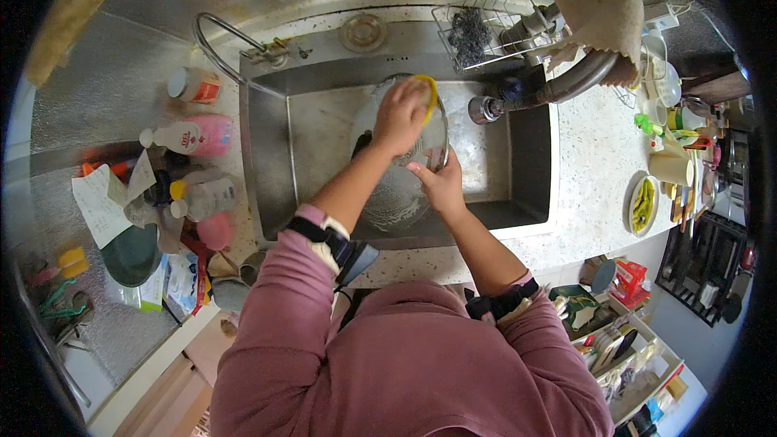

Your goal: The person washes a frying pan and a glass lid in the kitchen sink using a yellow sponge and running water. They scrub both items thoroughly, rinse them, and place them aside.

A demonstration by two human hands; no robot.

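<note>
Over the sink [477,170], my right hand [441,188] grips the edge of a clear glass pot lid [443,131] with a thin metal rim. The lid is tilted. My left hand [398,120] presses a yellow sponge [431,99] against the lid near its far edge; most of the sponge is hidden under the fingers. A dark part, perhaps the lid's knob, shows left of my left wrist. Whitish suds [396,209] lie below my hands; whether they are on the glass or the sink bottom I cannot tell.
A curved faucet [486,109] with a cloth [603,12] over it reaches in from the right. Behind it a wire rack [486,28] holds a dark scouring pad. Bottles, including a pink one [206,136], crowd the left counter. A plate of food [643,206] stands right.
</note>
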